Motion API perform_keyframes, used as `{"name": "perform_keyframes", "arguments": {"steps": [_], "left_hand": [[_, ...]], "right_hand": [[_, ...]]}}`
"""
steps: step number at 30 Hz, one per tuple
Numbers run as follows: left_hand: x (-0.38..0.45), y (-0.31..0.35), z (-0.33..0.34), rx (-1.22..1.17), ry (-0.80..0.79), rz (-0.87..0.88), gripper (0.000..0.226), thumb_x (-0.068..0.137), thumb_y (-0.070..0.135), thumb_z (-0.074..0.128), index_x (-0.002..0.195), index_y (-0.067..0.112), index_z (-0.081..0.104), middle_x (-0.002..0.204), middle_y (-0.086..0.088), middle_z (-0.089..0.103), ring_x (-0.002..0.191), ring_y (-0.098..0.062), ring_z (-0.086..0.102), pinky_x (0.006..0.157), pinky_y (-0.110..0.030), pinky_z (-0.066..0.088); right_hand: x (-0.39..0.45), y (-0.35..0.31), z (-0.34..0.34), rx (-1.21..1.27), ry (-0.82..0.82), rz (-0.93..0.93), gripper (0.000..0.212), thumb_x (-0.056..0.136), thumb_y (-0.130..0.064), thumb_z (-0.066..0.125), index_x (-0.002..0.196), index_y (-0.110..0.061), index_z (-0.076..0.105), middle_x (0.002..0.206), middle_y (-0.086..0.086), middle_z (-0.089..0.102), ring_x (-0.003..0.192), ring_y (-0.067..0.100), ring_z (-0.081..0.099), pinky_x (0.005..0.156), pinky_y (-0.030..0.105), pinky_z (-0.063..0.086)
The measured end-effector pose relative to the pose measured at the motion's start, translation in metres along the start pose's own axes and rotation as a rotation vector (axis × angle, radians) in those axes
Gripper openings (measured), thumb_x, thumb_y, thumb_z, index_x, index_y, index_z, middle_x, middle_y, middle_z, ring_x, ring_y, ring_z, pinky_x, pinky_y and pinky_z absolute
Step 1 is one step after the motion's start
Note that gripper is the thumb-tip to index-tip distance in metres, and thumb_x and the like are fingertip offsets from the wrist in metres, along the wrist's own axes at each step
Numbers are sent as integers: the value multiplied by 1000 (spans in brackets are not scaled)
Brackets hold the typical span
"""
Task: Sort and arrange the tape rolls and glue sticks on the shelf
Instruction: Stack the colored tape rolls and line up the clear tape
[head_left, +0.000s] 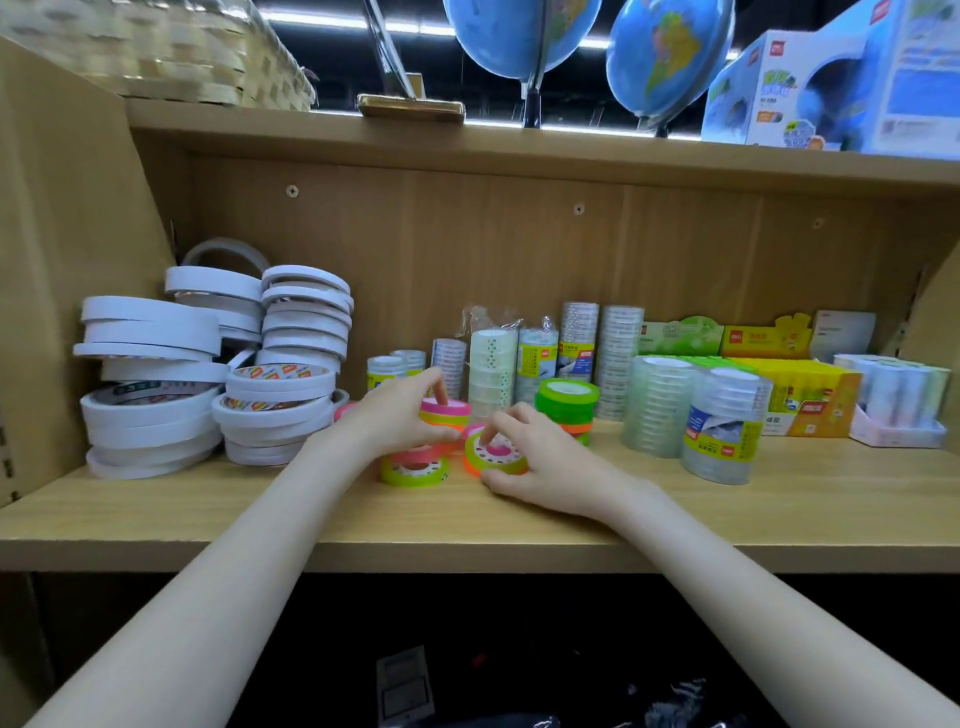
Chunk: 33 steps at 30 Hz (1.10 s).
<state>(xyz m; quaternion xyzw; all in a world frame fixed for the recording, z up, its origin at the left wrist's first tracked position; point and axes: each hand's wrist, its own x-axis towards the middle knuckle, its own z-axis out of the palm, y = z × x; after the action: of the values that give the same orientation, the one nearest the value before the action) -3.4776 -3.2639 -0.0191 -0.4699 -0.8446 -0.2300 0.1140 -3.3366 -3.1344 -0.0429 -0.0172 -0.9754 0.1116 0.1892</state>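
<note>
Two bare forearms reach in from the near edge over the front lip of a pale wooden shelf (208, 519). Just beyond, at the middle of the shelf, the right hand (540, 467) curls its fingers and thumb around a tilted neon green and orange small tape roll (496, 453) with a pink and white core, its low edge close to the shelf board. Beside it, the left hand (395, 415) reaches over a loose lime green roll (414, 472) lying flat and pinches the top of a short pink and yellow stack of neon rolls (445, 411). These small coloured rolls look like the part still being sorted: they lie scattered and only partly stacked. Just behind, a green and orange neon stack (566, 405) stands upright. To the left, wide white double-sided tape rolls (156, 395) sit in uneven, leaning piles that may still need straightening. To the right, tall wrapped columns of clear tape (722, 426) stand neatly, as do more clear columns (613, 358) at the back. Farther right, yellow boxes of glue sticks (810, 395) and a pale tray of white tubes (898, 400) appear grouped already. Overhead, blue globes (519, 31) rest on the upper shelf.
</note>
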Motion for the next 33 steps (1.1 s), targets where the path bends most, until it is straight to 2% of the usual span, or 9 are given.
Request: {"name": "perform_keyframes", "arguments": {"steps": [4, 7, 10, 12, 15, 19, 25, 30, 33], "left_hand": [[0, 5, 2, -101, -42, 61, 38, 72, 37, 77, 89, 23, 46, 101, 6, 56, 103, -13, 51, 78, -28, 42], [-1, 7, 3, -128, -76, 77, 38, 73, 39, 76, 91, 24, 46, 102, 7, 57, 104, -14, 52, 81, -31, 44], [-1, 9, 5, -71, -61, 58, 40, 74, 40, 75, 92, 24, 43, 107, 2, 58, 105, -17, 53, 81, -33, 45], [-2, 13, 7, -86, -9, 64, 39, 74, 38, 75, 91, 23, 43, 102, 2, 58, 100, -17, 52, 75, -31, 42], [-8, 18, 1, -236, 166, 77, 38, 74, 34, 76, 88, 20, 43, 96, 2, 57, 88, -17, 52, 66, -26, 38], [-24, 14, -28, -348, 302, 79, 36, 74, 29, 77, 87, 20, 45, 99, 1, 54, 93, -14, 51, 74, -29, 40], [-56, -1, -32, -240, 29, 53, 34, 74, 32, 76, 85, 25, 44, 89, 8, 54, 88, -16, 50, 79, -33, 42], [-64, -2, -13, -245, 6, 55, 38, 78, 36, 72, 95, 22, 40, 93, 11, 50, 84, -4, 48, 68, -12, 39], [-65, 0, -13, -235, -12, 61, 46, 73, 38, 76, 97, 26, 39, 94, 17, 45, 84, 1, 46, 63, -6, 38]], "right_hand": [[-23, 8, -13, 77, 8, 13, 29, 81, -31, 67, 106, -23, 54, 113, -3, 43, 107, 9, 40, 85, 16, 28], [-34, 12, -16, 157, 56, 41, 31, 77, -34, 73, 101, -29, 55, 117, -2, 41, 115, 10, 40, 91, 17, 27], [-30, 7, -14, 140, 96, 92, 36, 74, -38, 75, 100, -23, 55, 115, -2, 43, 109, 10, 44, 83, 15, 28], [-26, 4, -11, 101, 125, 105, 36, 75, -35, 75, 101, -18, 57, 114, -2, 41, 102, 9, 43, 76, 13, 26], [-26, 7, -9, 119, 193, 104, 30, 74, -30, 76, 96, -18, 61, 115, -2, 42, 105, 8, 44, 85, 13, 28], [-31, 14, -26, 578, 283, 201, 12, 77, -24, 74, 82, -23, 63, 104, 1, 59, 96, 15, 61, 89, 26, 45], [-19, 9, -40, 926, 263, 285, 18, 87, -29, 62, 85, -11, 66, 90, 7, 68, 89, 25, 64, 95, 47, 49], [-15, 4, -35, 382, 147, 145, 22, 73, -35, 76, 83, -17, 67, 87, -5, 66, 87, 8, 61, 84, 27, 46], [-24, 7, -36, 134, 44, 123, 28, 68, -39, 79, 84, -26, 60, 107, -4, 50, 100, 10, 50, 90, 27, 39]]}}
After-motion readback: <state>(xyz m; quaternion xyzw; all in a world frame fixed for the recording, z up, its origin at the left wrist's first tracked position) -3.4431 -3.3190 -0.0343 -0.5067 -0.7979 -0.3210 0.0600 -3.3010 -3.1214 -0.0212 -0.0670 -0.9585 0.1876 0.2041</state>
